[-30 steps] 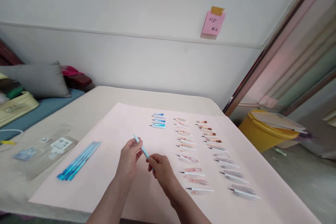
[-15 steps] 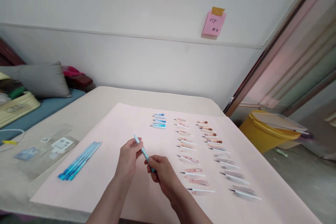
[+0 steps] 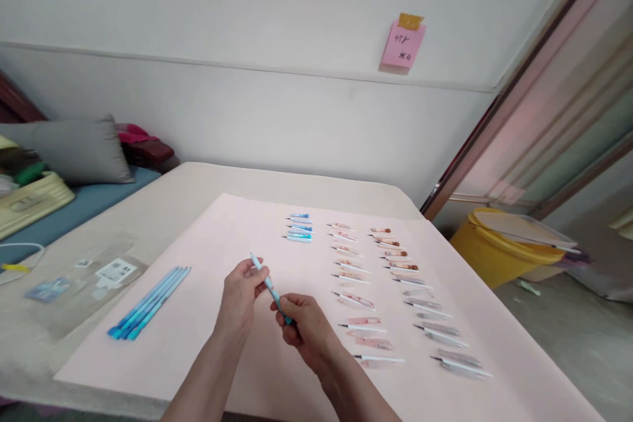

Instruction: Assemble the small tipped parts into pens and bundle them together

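A light blue pen (image 3: 269,285) is held at a slant above the pink sheet, its tip pointing up and to the left. My left hand (image 3: 242,290) pinches it close to the tip. Around its darker blue lower end, the fingers of my right hand (image 3: 297,316) are closed and hide part of it. Several similar blue pens (image 3: 151,303) lie side by side left of my hands. Beyond my hands are a few blue pen parts with thin refills (image 3: 299,229), laid out separately.
Right of my hands, pink pen parts with refills (image 3: 353,300) form one column, and brown and grey ones (image 3: 430,306) another. A clear plastic bag (image 3: 93,277) lies at the left on the cream table cover (image 3: 208,178). A yellow bin (image 3: 484,250) stands beyond the right edge.
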`<move>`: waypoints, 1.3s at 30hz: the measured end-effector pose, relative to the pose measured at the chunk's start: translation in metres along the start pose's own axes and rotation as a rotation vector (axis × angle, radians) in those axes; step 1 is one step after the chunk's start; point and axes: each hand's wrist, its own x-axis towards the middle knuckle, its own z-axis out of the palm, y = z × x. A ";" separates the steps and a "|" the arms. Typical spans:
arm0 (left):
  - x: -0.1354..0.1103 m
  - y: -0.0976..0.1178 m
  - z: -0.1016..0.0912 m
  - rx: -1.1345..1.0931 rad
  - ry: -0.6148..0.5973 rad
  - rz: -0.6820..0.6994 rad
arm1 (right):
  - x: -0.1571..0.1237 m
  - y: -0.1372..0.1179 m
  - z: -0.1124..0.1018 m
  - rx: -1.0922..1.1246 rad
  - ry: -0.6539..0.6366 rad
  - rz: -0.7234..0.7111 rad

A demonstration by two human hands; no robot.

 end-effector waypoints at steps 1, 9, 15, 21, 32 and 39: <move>0.000 0.000 0.000 -0.009 -0.006 -0.002 | 0.000 0.000 -0.001 0.040 -0.015 0.020; -0.001 0.000 0.001 -0.063 -0.008 -0.020 | 0.001 0.001 -0.004 0.190 -0.062 0.116; -0.004 -0.005 0.005 0.139 -0.086 0.017 | 0.001 0.004 -0.001 0.051 0.053 -0.026; 0.013 -0.003 -0.010 0.419 -0.024 0.150 | -0.002 0.006 0.002 -0.014 0.071 -0.007; 0.051 0.025 -0.110 1.126 0.350 0.180 | -0.003 0.004 -0.007 -0.011 0.085 -0.027; 0.055 0.034 -0.113 1.656 0.314 0.032 | -0.005 -0.001 -0.006 -0.014 0.101 -0.046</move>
